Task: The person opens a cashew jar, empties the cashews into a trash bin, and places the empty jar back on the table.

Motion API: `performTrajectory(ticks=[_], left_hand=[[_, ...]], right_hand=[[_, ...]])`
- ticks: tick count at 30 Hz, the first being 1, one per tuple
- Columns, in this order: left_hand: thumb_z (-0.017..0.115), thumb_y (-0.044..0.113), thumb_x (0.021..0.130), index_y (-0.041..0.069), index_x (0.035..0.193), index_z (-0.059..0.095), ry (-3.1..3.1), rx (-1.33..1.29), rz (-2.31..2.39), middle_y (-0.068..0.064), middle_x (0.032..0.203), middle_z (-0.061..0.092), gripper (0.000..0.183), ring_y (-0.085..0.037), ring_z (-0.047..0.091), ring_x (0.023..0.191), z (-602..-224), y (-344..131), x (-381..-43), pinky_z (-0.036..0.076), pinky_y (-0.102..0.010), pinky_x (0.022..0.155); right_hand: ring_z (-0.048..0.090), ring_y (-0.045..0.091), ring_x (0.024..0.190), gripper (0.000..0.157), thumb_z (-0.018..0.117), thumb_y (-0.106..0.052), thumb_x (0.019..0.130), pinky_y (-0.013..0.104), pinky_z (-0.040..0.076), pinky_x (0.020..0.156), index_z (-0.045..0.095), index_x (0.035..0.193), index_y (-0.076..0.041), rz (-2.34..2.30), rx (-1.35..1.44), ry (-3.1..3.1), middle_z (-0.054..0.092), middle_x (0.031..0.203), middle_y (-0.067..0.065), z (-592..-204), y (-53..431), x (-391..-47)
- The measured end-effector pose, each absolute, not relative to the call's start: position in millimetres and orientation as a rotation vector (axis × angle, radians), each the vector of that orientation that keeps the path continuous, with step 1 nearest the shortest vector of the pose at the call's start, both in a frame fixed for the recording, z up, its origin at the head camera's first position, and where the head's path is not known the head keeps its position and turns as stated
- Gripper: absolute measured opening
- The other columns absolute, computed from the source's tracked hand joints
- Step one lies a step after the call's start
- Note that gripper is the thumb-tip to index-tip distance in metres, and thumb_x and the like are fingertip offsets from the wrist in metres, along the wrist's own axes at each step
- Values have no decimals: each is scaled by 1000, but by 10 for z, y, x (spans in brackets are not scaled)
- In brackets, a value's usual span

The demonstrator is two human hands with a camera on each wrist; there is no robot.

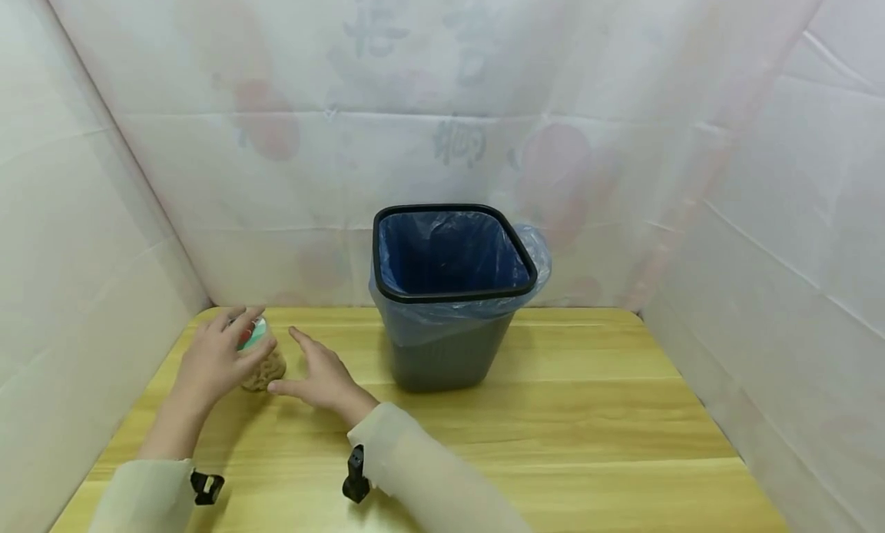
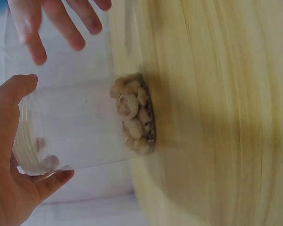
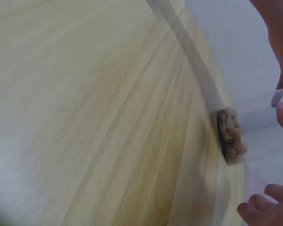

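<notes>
One clear cylindrical plastic jar [image 1: 268, 370], w/ curved tan nut-like pcs [image 2: 132, 120] at its bottom and a green-and-red patch nr its top, is upright toward back L of the light yellow wood-grain bench [image 1: 588, 425]; can't tell if its base touches. Left hand [image 1: 220, 358] has it by the top end, grip curled round, thumb on one side, fingers on the other. Right hand [image 1: 321, 375] is just beside jar, grip spread, fingertips apart from it; can't tell re thumb contact. Tapered grey bin [image 1: 442, 360] w/ black rim stands R of both hands, approx. mid-bench, lined w/ a translucent blue plastic bag [image 1: 535, 253] bulging out at its R side. White cloth walls [image 1: 429, 80] w/ faded red blotches behind.
</notes>
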State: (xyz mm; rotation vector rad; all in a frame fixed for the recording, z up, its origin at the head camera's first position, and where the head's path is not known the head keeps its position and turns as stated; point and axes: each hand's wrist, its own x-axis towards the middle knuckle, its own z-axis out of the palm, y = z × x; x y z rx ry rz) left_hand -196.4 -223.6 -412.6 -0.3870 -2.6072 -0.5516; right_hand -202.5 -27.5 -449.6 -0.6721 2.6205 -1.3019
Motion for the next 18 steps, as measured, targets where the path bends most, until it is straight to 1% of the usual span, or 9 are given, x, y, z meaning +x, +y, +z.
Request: performTrajectory(ticks=[4,6,7,10,12,13,15,18], left_hand=[[74,38,89,11,142,56,-2552,-467,-584,-27,131,56,62,-57,53,109,-4052,-2096,-1814,50,-67,74],[76,36,88,11,141,57,-2521,-516,-624,-26,129,58,61,-52,56,107,-3994,-2011,-1734,53,-61,71],[77,34,87,11,140,57,-2503,-542,-638,-25,129,59,61,-49,58,105,-3965,-1965,-1697,54,-56,68],[80,29,85,13,139,59,-2443,-614,-668,-21,128,60,60,-40,61,101,-3889,-1828,-1610,55,-43,64],[81,27,83,15,139,59,-2411,-651,-683,-17,129,61,61,-34,62,98,-3850,-1737,-1565,53,-35,62],[82,26,83,16,139,59,-2401,-663,-686,-16,130,61,62,-31,62,98,-3827,-1690,-1535,53,-32,61],[83,25,81,16,139,59,-2378,-692,-690,-14,131,60,63,-30,61,100,-3790,-1601,-1480,54,-32,62],[84,25,80,17,139,59,-2345,-754,-699,-12,133,59,64,-30,61,106,-3747,-1459,-1400,57,-35,66]], right_hand=[[40,22,142,96,76,-53,84,48,46,106,16,158,-42,-1337,-670,2633,28,160,-13,-4504,-251,-1970],[39,22,143,97,76,-54,82,49,46,106,15,157,-44,-1373,-686,2631,28,160,-14,-4487,-219,-1934],[39,22,143,98,77,-55,81,49,47,105,15,157,-45,-1395,-697,2625,29,160,-14,-4470,-195,-1914],[42,17,140,97,78,-53,81,44,50,102,14,154,-51,-1499,-751,2550,35,156,-17,-4419,-93,-1860],[45,13,137,96,79,-48,82,37,52,98,13,152,-55,-1589,-793,2464,38,153,-19,-4393,-3,-1824],[47,11,135,97,79,-46,83,33,52,97,13,152,-56,-1642,-812,2408,39,152,-19,-4384,45,-1803],[52,7,128,99,81,-41,83,27,54,91,13,153,-55,-1717,-846,2336,41,150,-20,-4365,144,-1763],[54,4,123,102,82,-37,82,23,53,89,12,155,-52,-1760,-882,2337,43,149,-18,-4350,313,-1683]])
